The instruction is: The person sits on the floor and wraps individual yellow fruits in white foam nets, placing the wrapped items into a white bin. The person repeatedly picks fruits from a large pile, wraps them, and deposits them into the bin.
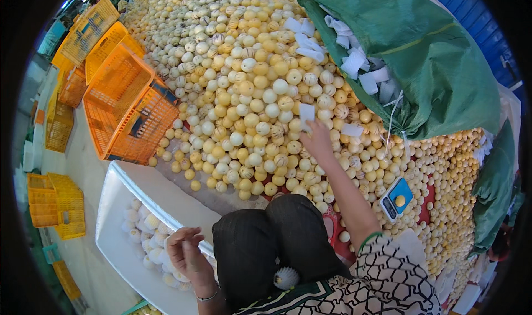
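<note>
My right hand [318,138] reaches out over a large heap of pepino melons [253,119] and pinches a white foam net sleeve [306,112]. To its right, another white foam net sleeve [352,130] lies on the fruit. My left hand [187,252] is half curled with no object visible in it, above the near edge of a white foam box [120,215]. Inside that box are several melons in foam nets [153,236]. One netted melon [286,278] rests in my lap, against the dark trousers.
A green woven sack [432,65] spills foam sleeves [376,80] at the upper right. On the right, a blue digital scale [397,198] carries one melon. Orange plastic crates [129,107] stand left of the heap, and yellow crates [66,207] sit farther left on the floor.
</note>
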